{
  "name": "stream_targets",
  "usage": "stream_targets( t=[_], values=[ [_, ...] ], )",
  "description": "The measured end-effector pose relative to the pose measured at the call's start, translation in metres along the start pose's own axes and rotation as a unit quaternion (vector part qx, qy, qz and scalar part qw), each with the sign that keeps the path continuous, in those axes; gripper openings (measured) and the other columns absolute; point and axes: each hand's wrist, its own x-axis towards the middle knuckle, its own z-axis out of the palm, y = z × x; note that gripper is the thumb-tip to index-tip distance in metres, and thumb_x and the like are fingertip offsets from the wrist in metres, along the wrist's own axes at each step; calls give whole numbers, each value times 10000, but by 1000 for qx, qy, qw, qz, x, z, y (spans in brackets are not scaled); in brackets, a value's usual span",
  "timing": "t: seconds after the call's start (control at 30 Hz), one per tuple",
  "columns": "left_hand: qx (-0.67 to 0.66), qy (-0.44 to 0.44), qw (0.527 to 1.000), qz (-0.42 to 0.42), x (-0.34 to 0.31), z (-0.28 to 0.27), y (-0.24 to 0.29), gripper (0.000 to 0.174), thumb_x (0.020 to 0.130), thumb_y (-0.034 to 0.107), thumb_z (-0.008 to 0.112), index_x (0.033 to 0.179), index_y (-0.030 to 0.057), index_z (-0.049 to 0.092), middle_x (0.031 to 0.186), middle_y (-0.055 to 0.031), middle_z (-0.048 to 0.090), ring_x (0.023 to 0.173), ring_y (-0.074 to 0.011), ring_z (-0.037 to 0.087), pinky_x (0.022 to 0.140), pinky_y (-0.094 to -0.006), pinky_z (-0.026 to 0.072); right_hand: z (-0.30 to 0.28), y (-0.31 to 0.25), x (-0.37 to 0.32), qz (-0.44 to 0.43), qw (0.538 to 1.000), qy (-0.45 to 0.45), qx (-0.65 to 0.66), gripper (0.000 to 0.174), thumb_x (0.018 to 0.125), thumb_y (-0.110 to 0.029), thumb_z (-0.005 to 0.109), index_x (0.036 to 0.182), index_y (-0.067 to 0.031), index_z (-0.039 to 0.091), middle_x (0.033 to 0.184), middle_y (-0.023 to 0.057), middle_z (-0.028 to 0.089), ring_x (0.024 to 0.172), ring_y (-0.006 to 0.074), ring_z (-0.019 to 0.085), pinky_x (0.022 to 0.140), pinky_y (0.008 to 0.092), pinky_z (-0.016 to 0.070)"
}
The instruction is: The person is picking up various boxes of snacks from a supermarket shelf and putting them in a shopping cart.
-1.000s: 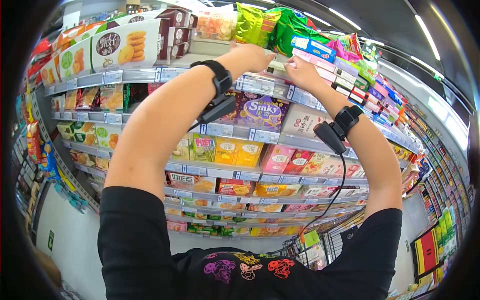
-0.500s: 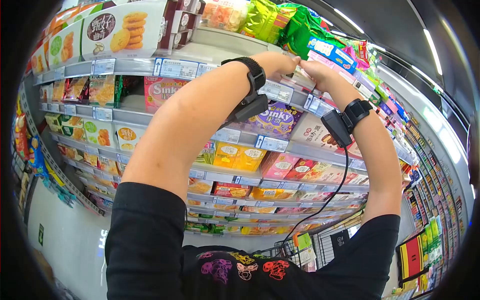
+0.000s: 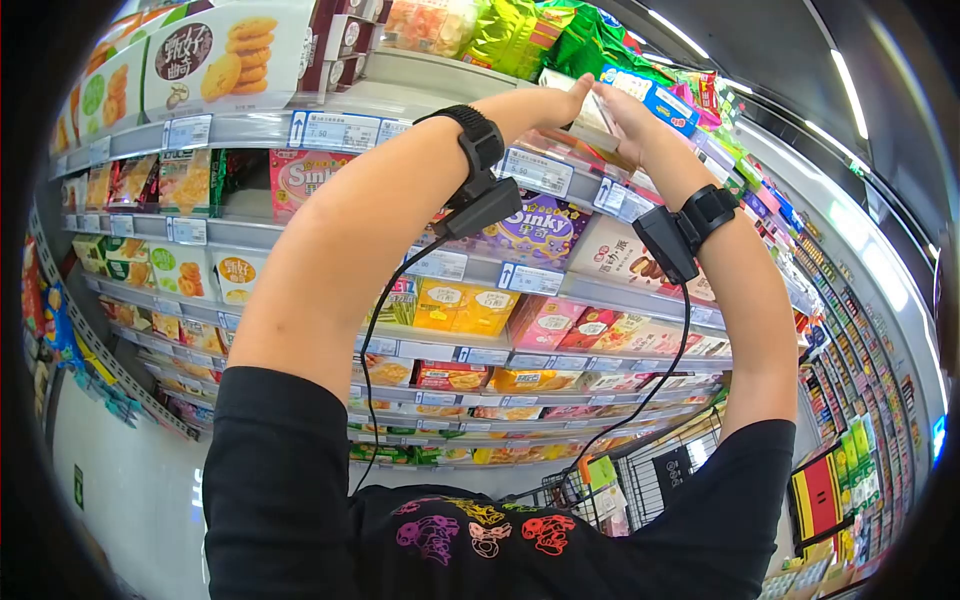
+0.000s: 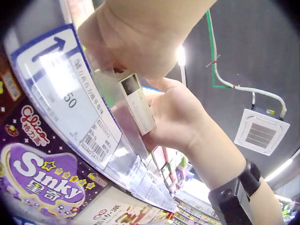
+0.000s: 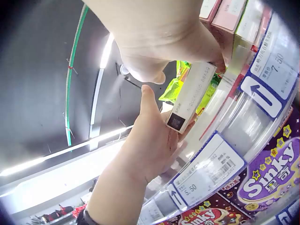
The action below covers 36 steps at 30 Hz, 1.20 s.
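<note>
A slim white box (image 5: 192,96) with a printed code and a dark square on its narrow side is held between both hands at the top shelf's front edge. My left hand (image 3: 562,102) grips one end, thumb raised, its fingertips partly hidden behind the box. At the other end my right hand (image 3: 632,120) holds it, with fingers curled behind. In the left wrist view, the box (image 4: 138,105) stands tilted close to the price-label strip (image 4: 70,103). Its broad face is mostly hidden from the wrist cameras.
White cookie boxes (image 3: 222,60) stand at the left of the top shelf; green snack bags (image 3: 515,38) and a blue box (image 3: 655,98) sit behind the hands. Purple Sinky boxes (image 3: 537,225) fill the shelf below. A wire cart (image 3: 650,475) stands low at the right.
The hands were apart at the shelf edge, then came together. Now the white box shows between them, raised and tilted. The head view has shifted slightly.
</note>
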Motion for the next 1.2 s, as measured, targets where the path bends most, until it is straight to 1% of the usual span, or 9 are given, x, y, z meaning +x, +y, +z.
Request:
stream_targets(
  t=[0.17, 0.2, 0.43, 0.63, 0.7, 0.77, 0.93, 1.03, 1.2],
  values=[
    [-105, 281, 947, 116, -9, 5, 2, 855, 847, 581, 229, 1210, -192, 260, 1187, -337, 408, 1139, -373, 415, 963, -341, 283, 23, -6, -38, -217, 970, 100, 35, 327, 840, -258, 454, 1029, -1, 523, 934, 96, 586, 811, 167, 558, 739, 302, 418],
    [-197, 216, 949, 116, -19, 0, 6, 853, 823, 559, 332, 1278, -144, 170, 1298, -295, 298, 1223, -360, 305, 1011, -335, 241, 23, -2, -40, -262, 959, 105, 21, 302, 831, -227, 457, 1007, 8, 530, 932, 92, 573, 795, 158, 542, 717, 289, 402],
    [-202, 344, 860, 318, -99, 29, 33, 713, 864, 386, 394, 1276, -144, 153, 1335, -307, 203, 1258, -398, 198, 1037, -377, 169, 33, 12, -114, -289, 940, 21, 178, 319, 891, -202, 366, 1121, 0, 455, 1079, 100, 541, 973, 174, 540, 861, 316, 412],
    [-135, 291, 868, 379, -170, 92, 48, 696, 867, 341, 393, 1306, -111, 96, 1367, -296, 107, 1287, -397, 112, 1041, -413, 120, 13, 60, -209, -342, 922, 9, 182, 471, 882, -159, 343, 1294, 53, 255, 1277, 147, 379, 1165, 188, 395, 958, 304, 325],
    [-104, 254, 873, 403, -191, 119, 58, 717, 862, 363, 396, 1313, -102, 89, 1374, -290, 88, 1296, -386, 90, 1042, -426, 106, -5, 76, -248, -390, 913, 106, -58, 454, 900, -164, 341, 1290, 51, 252, 1294, 147, 360, 1178, 220, 381, 977, 312, 306],
    [-85, 227, 874, 421, -213, 145, 70, 735, 854, 390, 401, 1315, -95, 97, 1375, -289, 87, 1299, -384, 84, 1040, -446, 95, -22, 91, -283, -385, 906, 135, -114, 490, 904, -199, 364, 1298, 52, 215, 1314, 155, 330, 1197, 245, 356, 996, 327, 279],
    [-116, 215, 838, 488, -248, 229, 104, 770, 826, 451, 429, 1300, -95, 164, 1355, -308, 139, 1281, -420, 127, 1028, -505, 94, -72, 136, -360, -438, 893, 106, 7, 681, 872, -317, 402, 1318, 87, 81, 1359, 195, 219, 1240, 271, 277, 1015, 374, 226],
    [-163, 196, 830, 495, -262, 285, 127, 788, 806, 465, 458, 1285, -102, 193, 1336, -326, 171, 1264, -444, 157, 1015, -532, 116, -100, 152, -411, -338, 924, 178, -30, 836, 806, -458, 504, 1331, 48, 97, 1379, 174, 203, 1273, 276, 222, 1034, 399, 186],
    [-251, 55, 859, 442, -280, 368, 172, 764, 778, 340, 549, 1286, -104, 191, 1335, -333, 152, 1258, -448, 165, 1022, -498, 147, -161, 194, -488, -277, 928, 247, 23, 602, 842, -139, 432, 1323, 63, 130, 1358, 172, 238, 1247, 252, 275, 1021, 373, 213]
  ],
)
